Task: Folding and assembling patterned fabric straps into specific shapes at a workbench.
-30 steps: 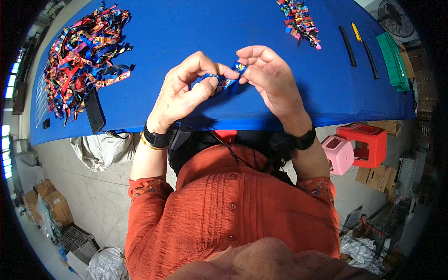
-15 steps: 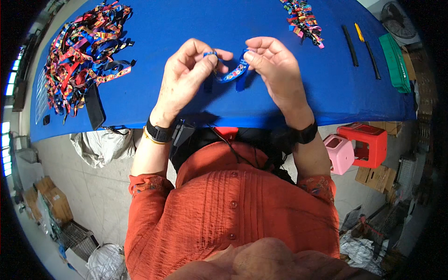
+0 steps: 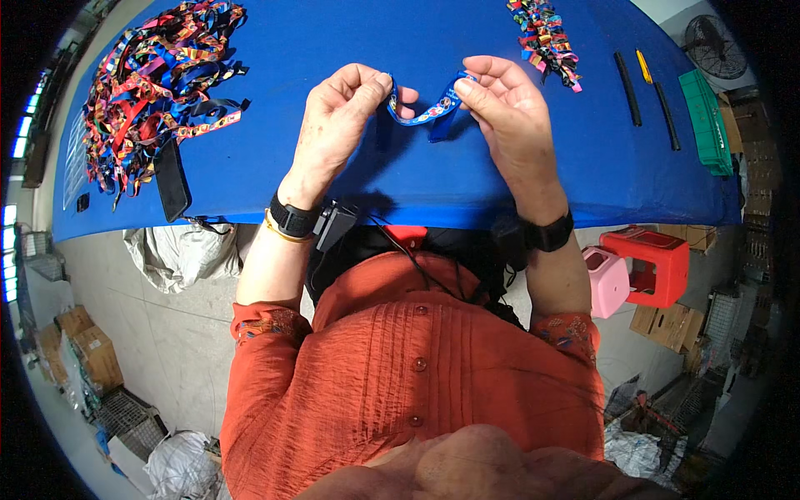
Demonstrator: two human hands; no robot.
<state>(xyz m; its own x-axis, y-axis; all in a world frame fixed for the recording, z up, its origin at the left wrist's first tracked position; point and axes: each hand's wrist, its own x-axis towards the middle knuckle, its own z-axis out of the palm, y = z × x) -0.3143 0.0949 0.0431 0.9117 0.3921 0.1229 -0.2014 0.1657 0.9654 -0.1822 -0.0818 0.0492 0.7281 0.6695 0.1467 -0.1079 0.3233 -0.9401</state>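
A blue printed ribbon strap (image 3: 435,112) hangs in a shallow curve between my hands, above the blue-covered table (image 3: 333,196). My left hand (image 3: 337,117) pinches one end of it between thumb and forefinger. The other end is pinched by my right hand (image 3: 510,112), and a short plain blue tail drops below that grip. To the left lies a large tangled heap of colourful straps (image 3: 146,104). A narrower pile of similar straps (image 3: 546,42) rests at the far right of my hands.
A black phone-like slab (image 3: 172,182) lies by the heap near the table's front edge. At the right are dark rods (image 3: 627,88), a small yellow tool (image 3: 643,67) and a green basket (image 3: 705,122). Red (image 3: 658,267) and pink stools (image 3: 607,282) stand beyond the front edge.
Both hands have moved slightly away from me and a bit to the right with the strap. They are a little farther apart, and the strap is stretched wider.
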